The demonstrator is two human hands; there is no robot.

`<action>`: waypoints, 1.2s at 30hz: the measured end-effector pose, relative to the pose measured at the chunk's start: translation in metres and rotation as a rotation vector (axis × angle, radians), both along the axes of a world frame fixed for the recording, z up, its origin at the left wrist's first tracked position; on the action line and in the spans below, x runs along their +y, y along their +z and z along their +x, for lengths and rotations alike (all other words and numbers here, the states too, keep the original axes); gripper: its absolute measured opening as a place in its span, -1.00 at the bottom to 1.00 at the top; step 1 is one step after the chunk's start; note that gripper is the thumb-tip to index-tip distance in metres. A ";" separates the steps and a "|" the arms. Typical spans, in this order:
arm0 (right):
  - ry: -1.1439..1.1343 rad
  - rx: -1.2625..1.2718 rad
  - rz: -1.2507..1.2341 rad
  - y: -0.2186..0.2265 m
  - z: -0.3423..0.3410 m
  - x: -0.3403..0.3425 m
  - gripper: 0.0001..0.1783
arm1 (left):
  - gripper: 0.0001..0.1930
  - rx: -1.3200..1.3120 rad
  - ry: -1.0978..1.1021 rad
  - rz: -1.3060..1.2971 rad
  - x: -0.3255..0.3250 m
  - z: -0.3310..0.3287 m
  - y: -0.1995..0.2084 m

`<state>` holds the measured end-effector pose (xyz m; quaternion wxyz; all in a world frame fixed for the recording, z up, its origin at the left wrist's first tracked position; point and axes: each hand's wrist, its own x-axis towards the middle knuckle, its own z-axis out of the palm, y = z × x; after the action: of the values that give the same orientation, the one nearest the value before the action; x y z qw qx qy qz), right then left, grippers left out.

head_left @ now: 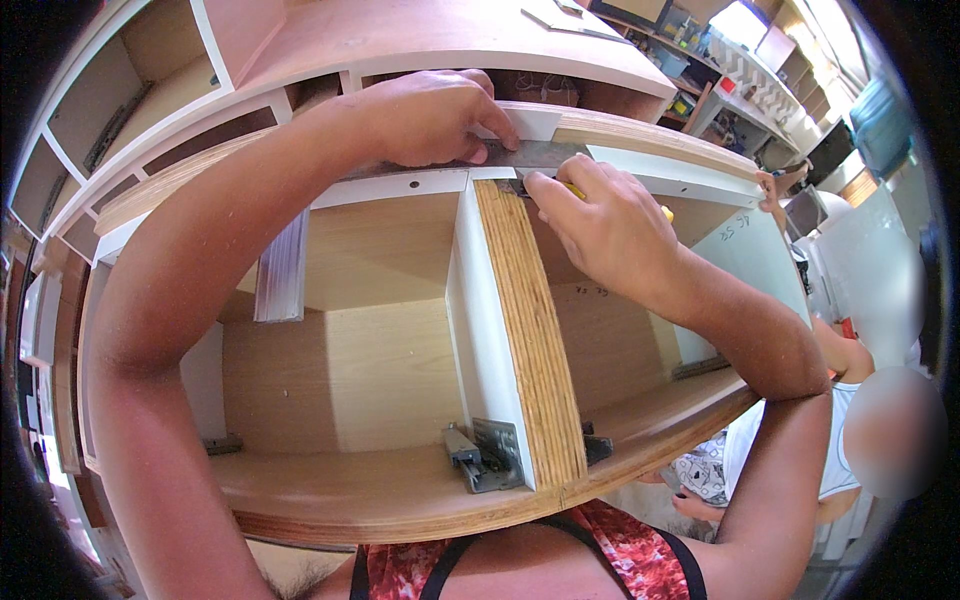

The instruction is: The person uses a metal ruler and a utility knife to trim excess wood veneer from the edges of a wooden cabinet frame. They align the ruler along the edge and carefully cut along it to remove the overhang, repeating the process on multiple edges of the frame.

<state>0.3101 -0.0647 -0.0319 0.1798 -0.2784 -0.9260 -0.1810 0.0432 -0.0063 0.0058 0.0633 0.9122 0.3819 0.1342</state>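
A wooden cabinet body (390, 350) lies open side up in front of me, split by a divider (530, 340) with a bare plywood edge. My left hand (440, 120) reaches to its far rail, fingers curled, thumb and fingertips pressing on a flat grey metal strip (550, 155). Beside it, my right hand (610, 220) is closed around a yellow-handled tool (667, 213); its working end is mostly hidden near the divider's far end. White edging (390, 190) covers part of the rail around both hands.
Grey metal hinges (490, 455) sit near the divider's near end. A pale ribbed strip (283, 265) hangs into the left compartment. Beyond stands a larger white-framed cabinet (430, 45). At right, another person (850, 430) is close by; a hand (770, 190) touches the cabinet's far right corner.
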 end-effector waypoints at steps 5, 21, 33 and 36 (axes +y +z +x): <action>0.019 0.019 0.011 -0.001 -0.001 0.001 -0.73 | -0.63 0.042 -0.094 -0.078 0.011 0.000 0.006; -0.053 -0.072 -0.108 0.030 -0.008 -0.002 -0.84 | -0.67 0.091 -0.073 -0.129 0.015 0.003 0.009; 0.032 -0.053 -0.185 0.037 -0.006 0.016 -0.86 | -0.68 0.118 -0.064 -0.114 0.013 0.007 0.009; -0.019 -0.061 -0.180 0.032 -0.008 0.004 -0.85 | -0.68 0.108 -0.056 -0.111 0.012 0.005 0.008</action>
<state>0.3025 -0.0605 0.0006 0.1242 -0.2967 -0.9408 -0.1070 0.0483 0.0062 0.0135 0.0967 0.9235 0.3660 0.0615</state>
